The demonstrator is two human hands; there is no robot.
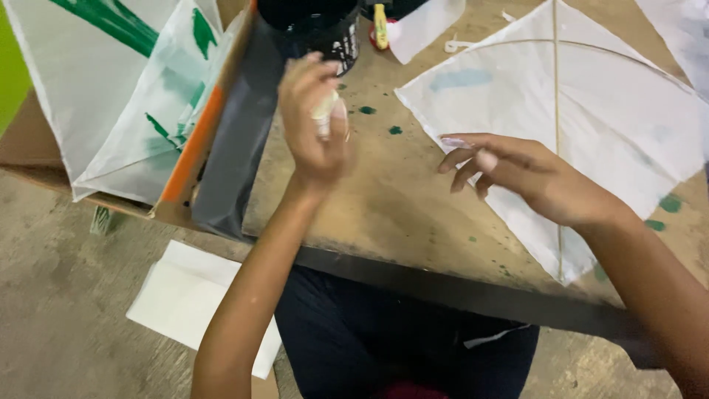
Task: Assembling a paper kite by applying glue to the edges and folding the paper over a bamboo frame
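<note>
A white paper kite (591, 111) with thin wooden sticks lies flat on the worn wooden table (399, 199). My right hand (528, 174) rests on the kite's left corner, fingers loosely spread, with a small pale scrap at the fingertips. My left hand (316, 118) is raised above the table to the left of the kite, fingers curled around a small whitish object (325, 112) that is blurred; what it is cannot be told.
A black container (317, 29) stands at the table's far edge, with a small yellow bottle (380, 26) beside it. A stack of white kites with green paint (133, 96) leans in a cardboard box at left. White paper sheets (185, 295) lie on the floor.
</note>
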